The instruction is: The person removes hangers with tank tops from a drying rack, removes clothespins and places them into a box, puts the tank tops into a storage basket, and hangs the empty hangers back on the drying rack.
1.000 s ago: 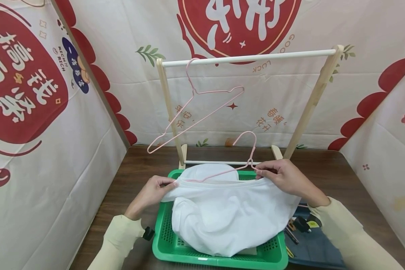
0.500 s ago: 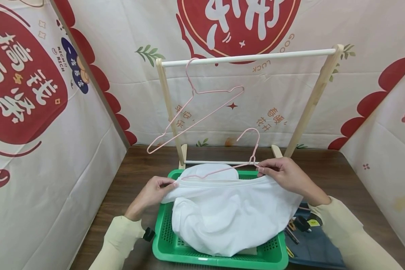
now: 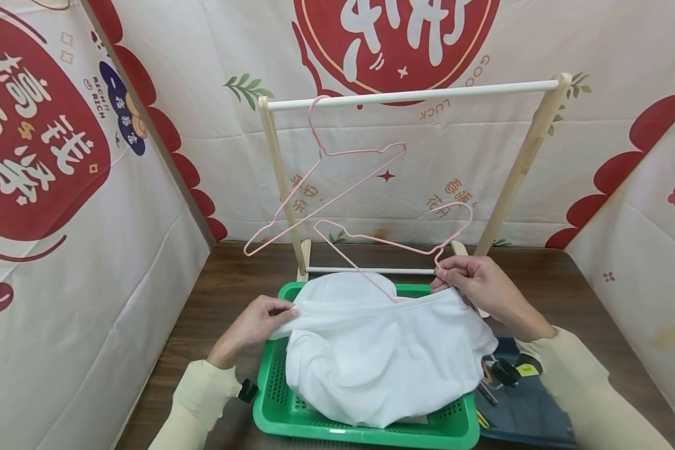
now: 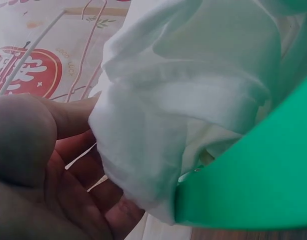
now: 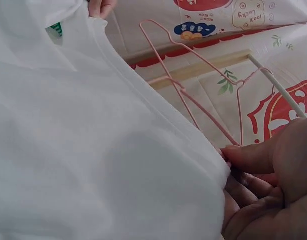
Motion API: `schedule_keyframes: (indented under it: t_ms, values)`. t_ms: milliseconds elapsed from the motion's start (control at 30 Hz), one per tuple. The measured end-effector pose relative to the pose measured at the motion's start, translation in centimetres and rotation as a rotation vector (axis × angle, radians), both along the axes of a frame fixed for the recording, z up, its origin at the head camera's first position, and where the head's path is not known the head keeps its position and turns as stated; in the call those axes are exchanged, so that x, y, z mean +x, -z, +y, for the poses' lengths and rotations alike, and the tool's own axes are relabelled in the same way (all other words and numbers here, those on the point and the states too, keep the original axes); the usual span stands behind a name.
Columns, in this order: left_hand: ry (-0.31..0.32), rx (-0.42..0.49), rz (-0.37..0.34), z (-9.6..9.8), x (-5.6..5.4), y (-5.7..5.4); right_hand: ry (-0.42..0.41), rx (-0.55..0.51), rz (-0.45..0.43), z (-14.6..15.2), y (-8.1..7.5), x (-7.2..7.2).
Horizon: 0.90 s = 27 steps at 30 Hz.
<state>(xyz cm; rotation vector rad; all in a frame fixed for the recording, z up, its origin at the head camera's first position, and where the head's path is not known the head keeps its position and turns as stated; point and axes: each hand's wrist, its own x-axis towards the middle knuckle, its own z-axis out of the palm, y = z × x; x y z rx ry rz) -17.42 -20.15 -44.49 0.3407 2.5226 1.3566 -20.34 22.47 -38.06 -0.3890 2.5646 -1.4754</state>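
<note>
My left hand [image 3: 261, 322] pinches the left end of a white shirt's [image 3: 382, 356] edge between thumb and fingers. At the right end of that edge, my right hand [image 3: 478, 287] grips a pink wire hanger [image 3: 392, 242] just below its hook, with the cloth edge at its fingertips. The hanger leans left; its far shoulder stands above the shirt, and its lower bar runs down behind the edge. In the right wrist view, thumb and fingers [image 5: 253, 157] meet at the hanger and cloth. Most of the shirt lies bunched over a green basket [image 3: 371, 439].
Behind the basket stands a wooden rack with a white rail [image 3: 427, 95]. Another pink hanger [image 3: 362, 151] hangs at its left end. To the right, a dark blue tray [image 3: 531, 409] holds several small tools, partly under my right forearm. Printed cloth walls enclose the brown table [image 3: 230, 275].
The hanger has come up out of the shirt's opening on the left and tilted, its hook swinging right. My right hand has shifted slightly rightward; my left hand has barely moved.
</note>
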Motion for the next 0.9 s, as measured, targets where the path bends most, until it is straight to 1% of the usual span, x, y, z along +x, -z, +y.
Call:
schedule_keyframes:
  t_ms: [167, 300, 400, 533, 600, 700, 900]
  values:
    - [0.06, -0.041, 0.023, 0.0, 0.1, -0.2, -0.01, -0.045, -0.041, -0.1, -0.4, 0.2]
    - [0.092, -0.077, 0.0, 0.1, 0.3, -0.5, -0.015, -0.086, -0.057, -0.3, -0.7, 0.4]
    - [0.129, -0.083, -0.023, 0.1, 0.5, -0.8, -0.016, -0.115, -0.064, -0.6, -0.9, 0.5]
    - [0.174, -0.088, -0.034, 0.1, 0.7, -0.9, -0.033, -0.183, -0.074, -0.9, -1.2, 0.6]
    - [0.179, -0.094, -0.04, 0.1, 0.7, -1.0, -0.044, -0.213, -0.076, -1.0, -1.3, 0.7]
    - [0.183, -0.102, -0.041, 0.2, 0.8, -1.0, -0.04, -0.23, -0.085, -1.2, -1.5, 0.7]
    - [0.191, -0.101, -0.037, 0.1, 0.8, -1.1, -0.024, -0.197, -0.079, -1.2, -1.5, 0.5]
